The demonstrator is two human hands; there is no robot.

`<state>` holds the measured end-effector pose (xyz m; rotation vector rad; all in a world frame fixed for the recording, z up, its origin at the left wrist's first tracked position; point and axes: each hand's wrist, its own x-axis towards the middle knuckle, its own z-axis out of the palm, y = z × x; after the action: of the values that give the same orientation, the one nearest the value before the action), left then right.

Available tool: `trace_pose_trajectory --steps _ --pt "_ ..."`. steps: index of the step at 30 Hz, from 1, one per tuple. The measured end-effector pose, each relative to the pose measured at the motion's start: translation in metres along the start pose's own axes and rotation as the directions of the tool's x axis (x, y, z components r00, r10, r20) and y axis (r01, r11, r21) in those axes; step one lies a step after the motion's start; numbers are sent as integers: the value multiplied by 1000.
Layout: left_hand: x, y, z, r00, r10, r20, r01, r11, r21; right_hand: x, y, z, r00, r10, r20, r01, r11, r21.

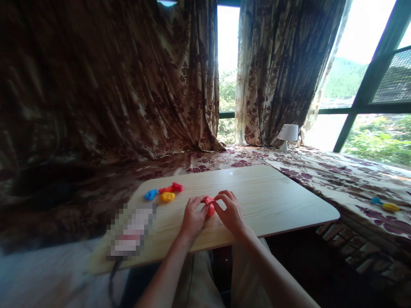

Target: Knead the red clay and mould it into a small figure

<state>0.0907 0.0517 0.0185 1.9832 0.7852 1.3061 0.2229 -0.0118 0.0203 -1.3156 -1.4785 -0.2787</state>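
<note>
Between both hands, over the near middle of the pale wooden table (257,192), is a small, soft-looking coral-red lump (210,209). Whether it is a balloon, cloth or clay I cannot tell. My left hand (194,216) pinches its upper left side with thumb and fingertips. From the other side, my right hand (229,209) pinches its upper right edge, fingers bent. The lump's lower part hangs or rests below the fingertips. Left of my hands lie similar crumpled pieces: a blue one (150,194), a yellow one (167,196) and a red one (177,187).
A blurred-out rectangular object (133,231) with a dark strap or cord lies at the table's left. Teal (376,200) and yellow (390,207) pieces sit on the floral-covered ledge at right. A small white lamp (288,133) stands near the curtains (192,85) and windows.
</note>
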Motion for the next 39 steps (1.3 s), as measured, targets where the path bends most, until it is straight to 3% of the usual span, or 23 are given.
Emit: trace_pose_trajectory --steps 13,19,25,30,39 --pt "0 -1 0 1000 6 3 -6 1000 28 0 1 1 999 32 40 -31 999 -15" --pt "0 -2 -1 999 -46 15 45 999 28 0 1 1 999 41 8 -41 999 2" --pt "-2 -2 0 1000 27 -12 -23 962 271 -3 4 3 994 76 79 -72 996 -55" --pt "-5 -2 6 999 -8 34 -9 889 457 -5 8 6 992 102 79 -98 994 -50" --pt "-3 -4 1 995 -24 92 -4 957 291 -4 8 4 989 123 77 -122 992 -11"
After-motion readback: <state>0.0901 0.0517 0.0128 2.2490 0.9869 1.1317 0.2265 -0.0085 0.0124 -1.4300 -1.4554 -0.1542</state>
